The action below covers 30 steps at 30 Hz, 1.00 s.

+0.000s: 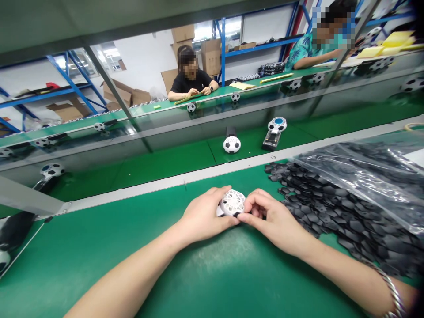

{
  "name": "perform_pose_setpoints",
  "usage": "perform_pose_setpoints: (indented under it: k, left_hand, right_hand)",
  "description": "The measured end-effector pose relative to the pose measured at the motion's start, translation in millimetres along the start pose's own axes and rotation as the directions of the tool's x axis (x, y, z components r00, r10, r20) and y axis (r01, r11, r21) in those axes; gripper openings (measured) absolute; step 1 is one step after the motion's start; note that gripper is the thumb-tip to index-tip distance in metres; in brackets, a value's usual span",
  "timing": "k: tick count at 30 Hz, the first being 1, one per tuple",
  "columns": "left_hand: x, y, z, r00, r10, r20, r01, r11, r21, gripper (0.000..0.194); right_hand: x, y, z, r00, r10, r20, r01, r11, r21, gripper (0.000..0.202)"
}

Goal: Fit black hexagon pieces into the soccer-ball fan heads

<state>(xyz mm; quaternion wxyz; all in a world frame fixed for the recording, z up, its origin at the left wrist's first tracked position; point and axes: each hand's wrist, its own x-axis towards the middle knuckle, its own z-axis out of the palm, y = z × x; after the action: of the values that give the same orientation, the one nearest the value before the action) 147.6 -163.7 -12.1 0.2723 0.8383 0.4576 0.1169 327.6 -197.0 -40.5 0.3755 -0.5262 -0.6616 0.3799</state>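
A white openwork shell [233, 202], round like half a football, is at the middle of the green table [99, 256]. My left hand [206, 214] is wrapped round its left side, thumb along the near edge and fingers at the far edge. At its right edge, my right hand [270, 218] has thumb and bent forefinger pinched close together against the shell. Whatever small piece may be between those fingertips is hidden. A dark patch shows at the shell's near rim, by both thumbs.
Many black pieces [318, 207] lie heaped at the right beside a clear plastic bag [371, 176]. Beyond the metal rail [165, 183], a green belt [159, 165] carries football-patterned units [232, 144]. Two people [194, 81] work across the line.
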Motion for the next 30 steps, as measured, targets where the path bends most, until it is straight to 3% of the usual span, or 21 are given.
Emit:
perform_pose_setpoints:
  k: [8, 12, 16, 20, 24, 30]
  left_hand:
    - [1, -3, 4.1, 0.998, -0.001, -0.058, 0.003, 0.999, 0.034, 0.061]
    - [0, -2, 3.0, 0.999, 0.005, -0.033, -0.004, 1.000, 0.011, 0.064]
    - [1, -5, -2.9, 0.998, 0.054, -0.010, -0.053, 0.994, 0.093, 0.063]
    - [3, -10, -7.3, 0.992, 0.124, -0.028, -0.113, 0.963, 0.244, 0.063]
    - [4, -11, -5.6, 0.990, 0.134, -0.035, -0.119, 0.954, 0.276, 0.067]
    - [3, -13, -5.7, 0.984, 0.179, -0.021, -0.168, 0.954, 0.248, 0.066]
  right_hand:
    - [4, -1, 6, 1.000, 0.024, -0.002, -0.024, 1.000, 0.002, 0.020]
    - [8, -1, -13, 0.990, 0.090, 0.110, -0.091, 0.996, 0.001, 0.019]
    - [12, 9, -40, 0.992, 0.087, 0.096, -0.052, 0.946, -0.319, 0.011]
    - [12, 20, -42, 0.992, 0.049, 0.119, 0.018, 0.862, -0.506, 0.008]
    - [11, 17, -35, 0.988, 0.026, 0.151, 0.046, 0.890, -0.453, 0.005]
    - [5, -1, -32, 0.980, 0.048, 0.195, -0.017, 0.987, -0.160, 0.007]
